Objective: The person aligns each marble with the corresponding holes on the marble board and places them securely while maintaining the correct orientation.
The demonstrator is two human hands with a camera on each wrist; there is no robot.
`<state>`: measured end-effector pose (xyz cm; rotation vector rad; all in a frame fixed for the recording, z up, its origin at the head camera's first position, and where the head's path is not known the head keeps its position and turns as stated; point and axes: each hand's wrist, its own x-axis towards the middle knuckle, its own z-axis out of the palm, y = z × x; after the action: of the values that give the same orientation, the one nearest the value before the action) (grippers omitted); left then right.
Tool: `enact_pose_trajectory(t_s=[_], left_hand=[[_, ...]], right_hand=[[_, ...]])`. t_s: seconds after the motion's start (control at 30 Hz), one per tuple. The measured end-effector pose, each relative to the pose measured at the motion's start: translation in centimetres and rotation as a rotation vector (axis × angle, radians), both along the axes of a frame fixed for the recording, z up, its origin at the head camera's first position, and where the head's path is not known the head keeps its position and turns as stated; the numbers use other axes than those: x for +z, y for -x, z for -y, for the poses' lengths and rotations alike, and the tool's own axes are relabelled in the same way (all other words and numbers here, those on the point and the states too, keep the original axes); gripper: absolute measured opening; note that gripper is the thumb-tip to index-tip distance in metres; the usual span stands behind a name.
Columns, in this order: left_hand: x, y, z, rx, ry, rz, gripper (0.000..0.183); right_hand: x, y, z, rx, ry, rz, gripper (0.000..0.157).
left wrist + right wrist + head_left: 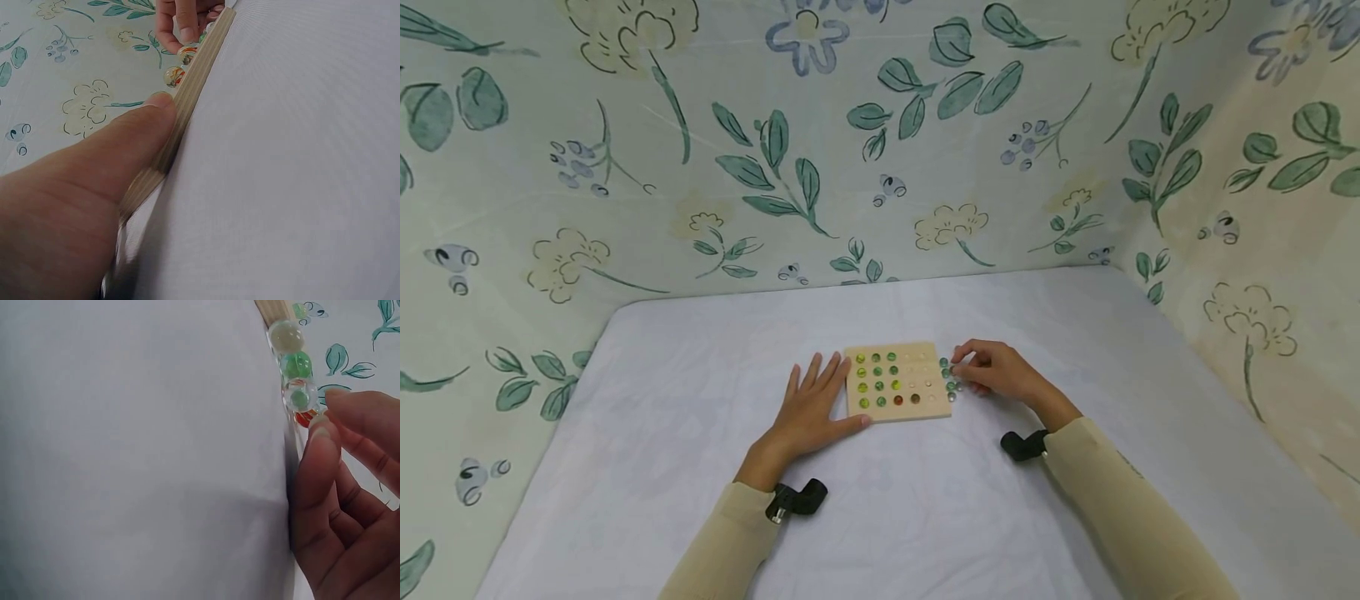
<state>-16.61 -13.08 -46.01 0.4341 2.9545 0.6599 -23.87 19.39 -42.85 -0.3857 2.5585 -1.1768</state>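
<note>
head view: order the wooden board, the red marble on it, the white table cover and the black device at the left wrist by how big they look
1. white table cover
2. wooden board
3. black device at the left wrist
4. red marble

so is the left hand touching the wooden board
Touching: the left wrist view shows the left hand with its thumb against the edge of the wooden board, no gap between them.
</note>
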Motion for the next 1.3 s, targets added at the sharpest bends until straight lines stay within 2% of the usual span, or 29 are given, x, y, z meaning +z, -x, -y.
enact_pose_trajectory(t_s=[0.53,1.0,1.3], left_hand=[[-0.45,0.12,0.15,0.012,-0.009,0.006,0.105],[-0.02,0.22,0.04,0.007,-0.027,-0.021,0.104],[-0.04,-0.13,-0.01,0.008,-0.009,0.012,0.104]], right_hand=[[-0.55,0.23,0.00,0.020,-0.022,0.014,0.016],[-0.24,0.34,0.10,0.019,-0.046,-0.020,0.012],[-0.23,-0.13,-0.06,0.015,-0.030,0.015,0.011]])
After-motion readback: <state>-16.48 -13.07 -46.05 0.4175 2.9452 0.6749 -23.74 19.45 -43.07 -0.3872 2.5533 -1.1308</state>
